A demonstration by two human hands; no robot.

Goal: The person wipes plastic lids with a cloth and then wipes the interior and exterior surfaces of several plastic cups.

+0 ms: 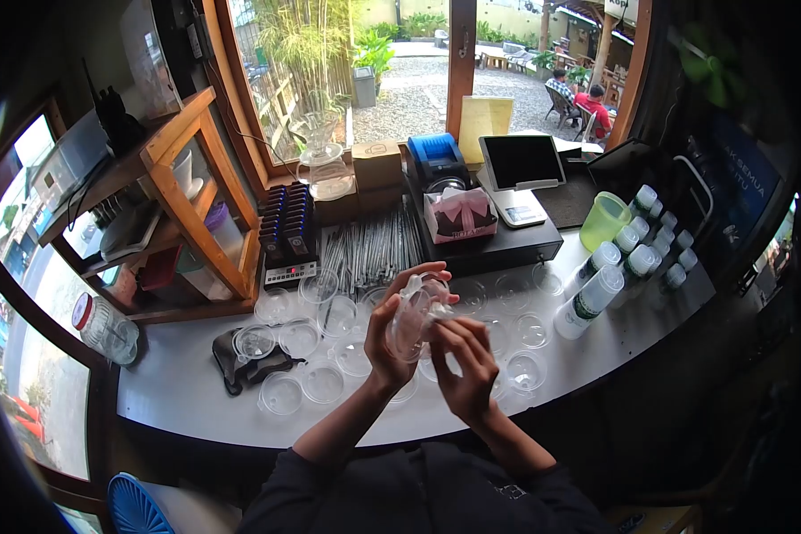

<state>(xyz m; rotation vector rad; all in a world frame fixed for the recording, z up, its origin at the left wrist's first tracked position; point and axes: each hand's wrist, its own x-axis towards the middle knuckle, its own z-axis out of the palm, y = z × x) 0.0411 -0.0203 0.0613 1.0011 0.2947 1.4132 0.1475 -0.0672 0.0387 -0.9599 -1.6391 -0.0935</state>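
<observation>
Over the middle of the counter, my left hand (384, 343) is wrapped round a clear round plastic lid (406, 331), tilted up on its edge. The fingers of my right hand (465, 360) are pinched against the lid's near right side, holding a crumpled white tissue (439, 311). Part of the tissue is hidden by the fingers. Several more clear lids lie spread out on the counter around and below my hands, among them one at the left (281, 393) and one at the right (527, 370).
On the white counter (187, 392) stand a tissue box (461, 216), a tablet (522, 163), a bundle of wrapped straws (374, 254), stacked cups (589, 303) and a green pitcher (602, 221). A black pouch (240, 367) lies left, near a jar (104, 329) and wooden shelf (187, 209). Two people sit outside.
</observation>
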